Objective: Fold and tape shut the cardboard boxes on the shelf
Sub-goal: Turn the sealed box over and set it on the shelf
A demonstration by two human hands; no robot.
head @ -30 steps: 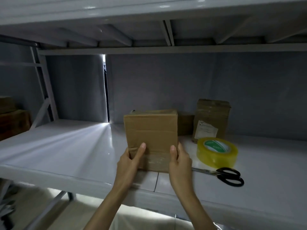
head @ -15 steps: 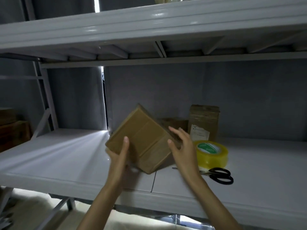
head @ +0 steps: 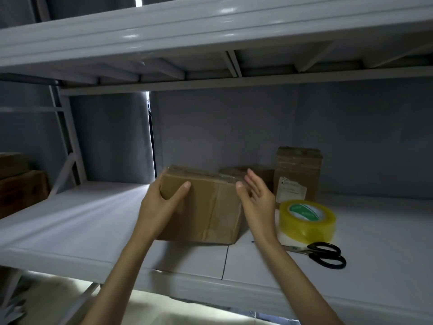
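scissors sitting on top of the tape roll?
No, the scissors lie flat on the shelf, in front of the tape roll.

The box (head: 206,207) is plain brown cardboard with a glossy clear strip of tape along its top edge. The tall box (head: 297,172) behind it is the same brown and carries a white label (head: 291,191) with small dark print. The tape roll (head: 307,220) is translucent yellow around a green-and-white core. The scissors (head: 321,254) have black handles and silver blades. The shelf (head: 93,221) is pale grey-white. The backdrop (head: 304,127) is flat blue-grey.
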